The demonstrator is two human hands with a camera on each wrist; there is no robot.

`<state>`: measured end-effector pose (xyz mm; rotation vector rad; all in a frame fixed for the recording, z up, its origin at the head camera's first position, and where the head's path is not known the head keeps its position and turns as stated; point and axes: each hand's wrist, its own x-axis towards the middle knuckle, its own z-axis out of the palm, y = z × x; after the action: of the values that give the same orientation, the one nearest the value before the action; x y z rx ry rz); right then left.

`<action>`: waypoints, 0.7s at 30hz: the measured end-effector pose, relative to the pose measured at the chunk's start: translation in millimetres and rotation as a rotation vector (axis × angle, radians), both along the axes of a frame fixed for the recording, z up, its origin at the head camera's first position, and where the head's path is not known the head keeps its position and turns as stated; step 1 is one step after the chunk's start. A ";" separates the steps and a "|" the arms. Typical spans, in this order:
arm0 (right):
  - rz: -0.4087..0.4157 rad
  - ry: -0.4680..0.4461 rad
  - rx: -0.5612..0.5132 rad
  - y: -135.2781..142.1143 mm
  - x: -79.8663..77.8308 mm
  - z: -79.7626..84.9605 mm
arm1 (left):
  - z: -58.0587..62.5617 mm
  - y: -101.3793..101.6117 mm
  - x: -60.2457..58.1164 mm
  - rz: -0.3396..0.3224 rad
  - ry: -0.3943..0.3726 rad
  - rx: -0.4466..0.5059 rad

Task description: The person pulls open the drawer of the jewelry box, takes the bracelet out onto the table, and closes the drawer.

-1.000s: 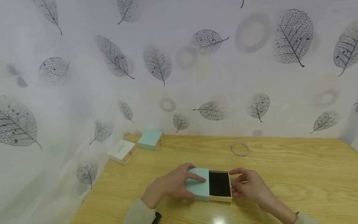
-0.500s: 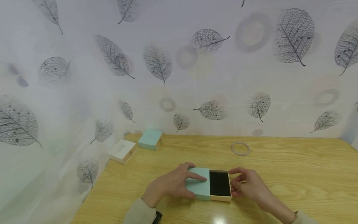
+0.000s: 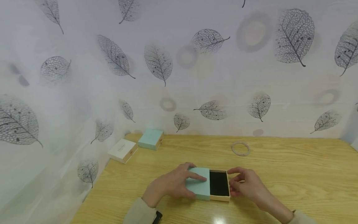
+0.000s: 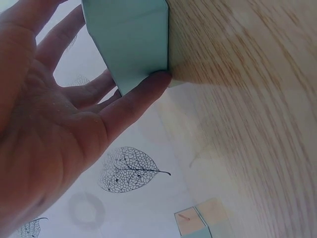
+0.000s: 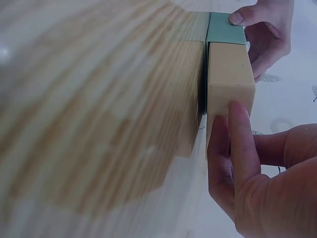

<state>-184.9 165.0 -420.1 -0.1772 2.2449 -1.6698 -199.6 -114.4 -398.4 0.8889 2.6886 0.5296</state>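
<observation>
A pale blue slide-out box (image 3: 199, 186) lies on the wooden table. Its cream drawer (image 3: 219, 198), lined in black, sticks out of the sleeve to the right. My left hand (image 3: 174, 183) grips the sleeve, thumb on the near side and a finger across the top. At the drawer's outer end, my right hand (image 3: 250, 186) touches the end panel with its fingertips. In the right wrist view, a finger lies against the cream end of the drawer (image 5: 230, 69). The left wrist view shows the thumb and fingers of my left hand (image 4: 54, 109) around the blue sleeve (image 4: 136, 44).
At the back left stand a white box (image 3: 122, 151) and another blue box (image 3: 151, 139). A thin pale ring (image 3: 240, 155) lies flat behind my right hand. A leaf-patterned curtain (image 3: 212, 77) hangs along the table's (image 3: 302, 174) back and left sides.
My right hand has shifted slightly left, and the drawer has slid a little further into the sleeve. My left hand keeps its place on the sleeve.
</observation>
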 end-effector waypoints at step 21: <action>-0.021 -0.012 0.015 -9.2 -4.4 1.1 | -1.1 -1.2 -1.0 0.006 -0.008 0.010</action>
<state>-189.3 155.8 -419.0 -0.1401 2.2574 -1.6601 -200.6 -115.6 -399.5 0.8793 2.6851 0.5474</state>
